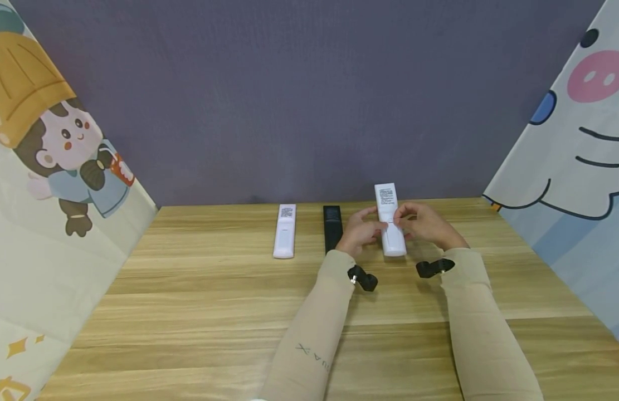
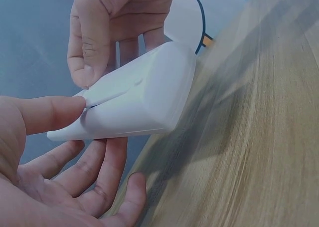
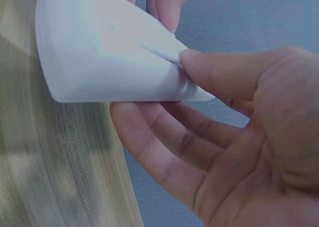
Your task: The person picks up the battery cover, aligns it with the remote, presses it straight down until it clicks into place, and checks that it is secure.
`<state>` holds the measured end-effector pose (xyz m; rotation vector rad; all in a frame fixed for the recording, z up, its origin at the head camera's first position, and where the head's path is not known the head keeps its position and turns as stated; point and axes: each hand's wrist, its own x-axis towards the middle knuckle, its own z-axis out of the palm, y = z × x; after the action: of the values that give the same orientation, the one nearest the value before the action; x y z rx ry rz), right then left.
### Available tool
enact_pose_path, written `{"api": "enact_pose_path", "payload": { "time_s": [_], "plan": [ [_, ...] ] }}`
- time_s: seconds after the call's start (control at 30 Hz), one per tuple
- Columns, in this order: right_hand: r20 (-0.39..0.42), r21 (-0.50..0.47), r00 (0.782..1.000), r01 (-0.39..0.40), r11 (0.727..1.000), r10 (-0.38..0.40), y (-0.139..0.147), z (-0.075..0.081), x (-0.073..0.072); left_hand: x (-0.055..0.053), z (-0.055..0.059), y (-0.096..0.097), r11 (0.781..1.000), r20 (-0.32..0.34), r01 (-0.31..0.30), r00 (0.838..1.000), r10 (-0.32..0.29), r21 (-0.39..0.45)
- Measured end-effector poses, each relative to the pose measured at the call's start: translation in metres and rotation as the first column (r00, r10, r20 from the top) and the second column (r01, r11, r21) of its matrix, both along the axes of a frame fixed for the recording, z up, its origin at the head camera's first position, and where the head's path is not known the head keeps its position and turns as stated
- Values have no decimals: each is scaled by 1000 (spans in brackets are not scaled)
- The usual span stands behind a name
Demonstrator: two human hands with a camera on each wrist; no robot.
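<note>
Both hands hold a white remote control (image 1: 393,244) above the table, its labelled back turned up. My left hand (image 1: 360,230) grips its left side, thumb on the back and fingers underneath, as the left wrist view shows. On the other side my right hand (image 1: 427,224) holds it the same way, its thumb pressing near the battery cover (image 3: 158,43). A narrow dark gap shows along the cover's edge, close to both thumbs. Left of the hands, a black remote (image 1: 332,227) lies on the table, partly hidden by the left hand. Further left lies another white remote (image 1: 285,231), back up.
The wooden table (image 1: 199,312) ends at a grey-blue backdrop (image 1: 309,100) just behind the remotes. Printed cartoon sheets (image 1: 38,234) hang at the left and right sides. A small black camera (image 1: 363,278) sits on each wrist.
</note>
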<state>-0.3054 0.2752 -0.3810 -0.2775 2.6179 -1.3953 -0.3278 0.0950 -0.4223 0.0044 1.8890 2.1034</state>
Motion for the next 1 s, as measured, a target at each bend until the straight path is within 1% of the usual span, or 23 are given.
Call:
{"api": "enact_pose_path", "payload": {
  "time_s": [0.2,0.57,0.83,1.0],
  "plan": [
    [1,7,1000,2,1000,-2,1,-2,-2,0,0,1,1000,-7,-7,1000,7,9],
    [-13,15,1000,4,1000,-3,1,-2,-2,1,-1,2,1000,-24,-17,1000,17,-2],
    [-24,15,1000,5,1000,-5,1,-2,-2,2,0,2,1000,-18,-21,1000,21,2],
    [-42,14,999,-5,1000,6,0,-4,-3,2,1,3,999,-18,-33,999,33,-6]
  ]
}}
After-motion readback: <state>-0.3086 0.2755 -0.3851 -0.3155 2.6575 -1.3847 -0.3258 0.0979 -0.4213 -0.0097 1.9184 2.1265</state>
